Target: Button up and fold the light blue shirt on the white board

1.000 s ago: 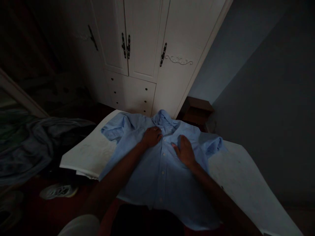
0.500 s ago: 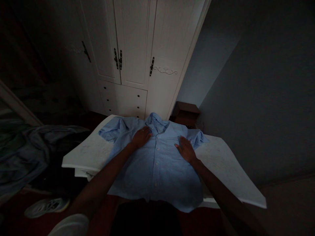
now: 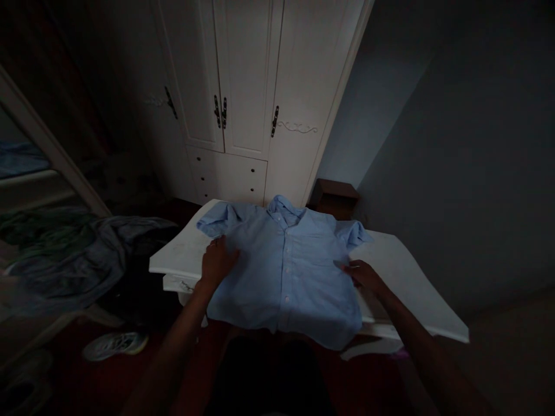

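A light blue short-sleeved button shirt (image 3: pixel 264 271) lies front side up, spread across a white table (image 3: pixel 399 277). Its collar points to the far side, and the hem hangs over the near edge. At the shirt's left side, below the sleeve, is my left hand (image 3: pixel 218 261), thumb apart from the fingers and nothing seen in its grip. My right hand (image 3: pixel 364 276) is at the opposite side edge, below the right sleeve. Its fingers look loosely apart against the cloth; their undersides are hidden.
Beyond the table stands a white wardrobe (image 3: pixel 243 86) with dark handles. A small brown cabinet (image 3: pixel 336 193) is by the wall. Grey and green clothes (image 3: pixel 82 260) are heaped at left. A sneaker (image 3: pixel 115 345) lies on the red floor.
Both hands have come off the shirt's chest, moving outward and nearer to me, to its two side edges. The camera view has shifted slightly left.
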A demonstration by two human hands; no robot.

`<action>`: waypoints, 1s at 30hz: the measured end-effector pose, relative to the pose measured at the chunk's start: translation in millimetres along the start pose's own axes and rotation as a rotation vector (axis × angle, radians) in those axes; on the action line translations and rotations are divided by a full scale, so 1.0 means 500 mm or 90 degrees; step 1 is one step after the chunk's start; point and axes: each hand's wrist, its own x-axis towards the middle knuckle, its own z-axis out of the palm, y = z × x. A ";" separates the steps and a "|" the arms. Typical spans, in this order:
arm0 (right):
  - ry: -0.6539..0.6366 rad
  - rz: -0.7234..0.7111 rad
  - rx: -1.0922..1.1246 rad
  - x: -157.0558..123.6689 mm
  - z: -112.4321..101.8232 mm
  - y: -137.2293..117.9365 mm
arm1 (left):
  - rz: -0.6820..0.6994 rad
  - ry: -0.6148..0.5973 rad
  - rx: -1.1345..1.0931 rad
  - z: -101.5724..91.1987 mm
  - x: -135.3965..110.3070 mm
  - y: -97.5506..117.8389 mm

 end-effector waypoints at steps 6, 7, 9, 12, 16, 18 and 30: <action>-0.190 0.028 0.129 -0.086 -0.017 -0.040 | -0.183 -0.070 -0.115 -0.036 -0.077 -0.049; -0.224 0.028 0.158 -0.098 -0.020 -0.042 | -0.197 -0.086 -0.129 -0.039 -0.080 -0.058; -0.279 0.024 0.199 -0.116 -0.026 -0.039 | -0.204 -0.111 -0.158 -0.042 -0.081 -0.076; -0.334 0.028 0.206 -0.134 -0.035 -0.021 | -0.189 -0.126 -0.209 -0.042 -0.076 -0.102; -0.297 0.012 0.207 -0.158 -0.045 0.014 | -0.218 -0.053 -0.255 -0.038 -0.077 -0.122; -0.254 0.008 0.239 -0.176 -0.046 0.025 | -0.223 -0.024 -0.259 -0.036 -0.082 -0.121; -0.220 -0.043 0.438 -0.296 0.022 0.089 | -0.231 -0.060 -0.452 -0.016 -0.136 -0.107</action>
